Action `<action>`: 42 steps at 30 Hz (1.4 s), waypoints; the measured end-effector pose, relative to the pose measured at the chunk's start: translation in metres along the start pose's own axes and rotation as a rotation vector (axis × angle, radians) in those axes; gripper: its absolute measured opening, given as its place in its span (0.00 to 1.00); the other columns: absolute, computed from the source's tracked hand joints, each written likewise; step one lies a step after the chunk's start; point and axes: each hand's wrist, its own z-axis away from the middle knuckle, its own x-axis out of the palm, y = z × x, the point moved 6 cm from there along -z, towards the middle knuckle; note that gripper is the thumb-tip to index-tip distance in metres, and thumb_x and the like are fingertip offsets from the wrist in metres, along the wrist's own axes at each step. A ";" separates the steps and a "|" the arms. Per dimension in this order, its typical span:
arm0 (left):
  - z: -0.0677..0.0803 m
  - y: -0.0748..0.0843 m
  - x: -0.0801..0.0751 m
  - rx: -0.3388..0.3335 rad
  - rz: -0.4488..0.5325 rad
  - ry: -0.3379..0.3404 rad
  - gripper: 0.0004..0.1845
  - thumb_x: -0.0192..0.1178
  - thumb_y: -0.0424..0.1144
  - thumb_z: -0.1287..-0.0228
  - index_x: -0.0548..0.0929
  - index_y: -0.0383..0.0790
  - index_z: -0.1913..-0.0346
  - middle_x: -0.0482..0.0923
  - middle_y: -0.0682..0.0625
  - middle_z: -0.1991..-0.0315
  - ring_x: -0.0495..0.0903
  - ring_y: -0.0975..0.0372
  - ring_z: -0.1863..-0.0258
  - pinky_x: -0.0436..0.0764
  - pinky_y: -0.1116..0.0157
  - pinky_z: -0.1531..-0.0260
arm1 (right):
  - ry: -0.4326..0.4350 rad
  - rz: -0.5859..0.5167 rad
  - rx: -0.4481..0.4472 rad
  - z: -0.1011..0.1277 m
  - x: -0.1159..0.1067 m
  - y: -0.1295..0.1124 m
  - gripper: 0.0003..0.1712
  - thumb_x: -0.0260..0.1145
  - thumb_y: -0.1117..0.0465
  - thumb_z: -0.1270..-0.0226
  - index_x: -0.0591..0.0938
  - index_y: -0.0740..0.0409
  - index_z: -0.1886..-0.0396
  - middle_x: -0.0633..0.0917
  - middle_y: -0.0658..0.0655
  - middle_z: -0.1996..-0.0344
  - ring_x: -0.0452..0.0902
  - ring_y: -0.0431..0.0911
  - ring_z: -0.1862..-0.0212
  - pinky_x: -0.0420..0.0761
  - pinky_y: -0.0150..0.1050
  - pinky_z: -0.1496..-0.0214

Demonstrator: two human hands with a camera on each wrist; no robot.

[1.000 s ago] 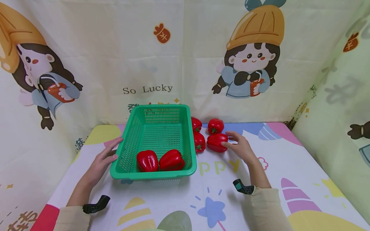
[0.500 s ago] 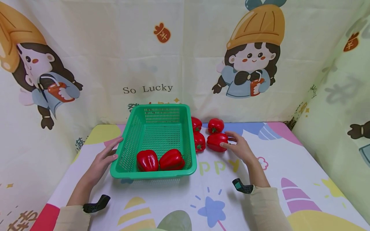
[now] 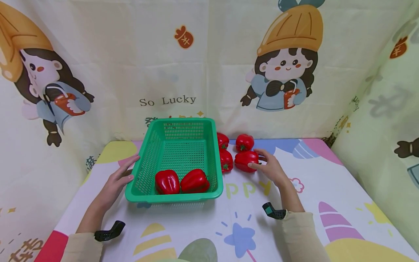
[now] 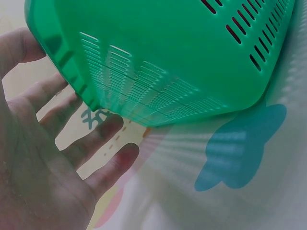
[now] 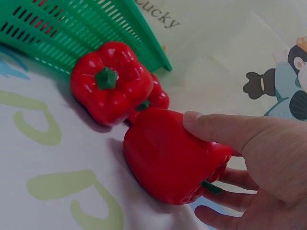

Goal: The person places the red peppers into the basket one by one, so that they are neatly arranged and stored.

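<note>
Right hand [image 3: 271, 169] curled round red pepper [image 3: 246, 161] on counter [image 3: 327, 189], beside green basket [image 3: 173, 194]; left hand [image 3: 114, 183] flat, fingers relaxed against basket side.

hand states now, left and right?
Left hand: open, fingers straight against the green basket.
Right hand: thumb and fingers closing round a red pepper on the table.

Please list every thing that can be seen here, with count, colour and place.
basket: 1, green, on the table, left of centre.
peppers in the basket: 2, red, at its near end.
peppers on the table: 4, red, right of the basket.
table: 1, cloth with colourful prints.
backdrop: cream, cartoon prints, behind and at the sides.
wrist cameras: 2, black, one on each wrist.
left hand: touches the basket's left wall.
right hand: holds the nearest table pepper.
</note>
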 end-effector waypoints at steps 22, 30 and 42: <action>0.000 0.001 0.000 0.009 -0.001 -0.007 0.28 0.41 0.44 0.24 0.55 0.55 0.24 0.48 0.57 0.22 0.60 0.76 0.39 0.56 0.28 0.41 | 0.022 0.004 0.006 0.002 -0.002 0.000 0.44 0.72 0.48 0.42 0.64 0.50 0.28 0.68 0.60 0.31 0.62 0.60 0.31 0.76 0.55 0.41; 0.000 0.002 0.000 0.010 0.008 -0.010 0.28 0.41 0.43 0.24 0.55 0.53 0.24 0.49 0.58 0.22 0.60 0.76 0.40 0.55 0.28 0.41 | 0.030 0.005 -0.013 0.005 -0.003 -0.005 0.43 0.72 0.48 0.42 0.65 0.48 0.29 0.69 0.60 0.32 0.62 0.59 0.31 0.77 0.54 0.42; 0.000 0.002 0.000 0.008 0.012 -0.014 0.28 0.40 0.43 0.24 0.55 0.53 0.24 0.49 0.58 0.22 0.60 0.77 0.40 0.55 0.29 0.41 | 0.030 -0.007 -0.029 0.007 -0.005 -0.009 0.43 0.72 0.47 0.43 0.65 0.48 0.29 0.69 0.60 0.32 0.63 0.59 0.31 0.79 0.53 0.44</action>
